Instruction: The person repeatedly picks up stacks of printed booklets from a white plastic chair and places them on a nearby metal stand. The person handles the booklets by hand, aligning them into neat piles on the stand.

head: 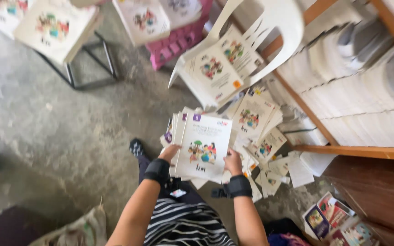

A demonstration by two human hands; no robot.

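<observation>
Concrete floor [69,123] w/ booklets scattered by white chair [256,27]: left hand [168,151] & right hand [232,160] both grip booklet stack [204,146], loose pile [263,136] not yet gathered.

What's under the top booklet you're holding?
Under the top booklet, edges of a fanned stack of booklets show, held by left hand and right hand; their covers are hidden.
</observation>
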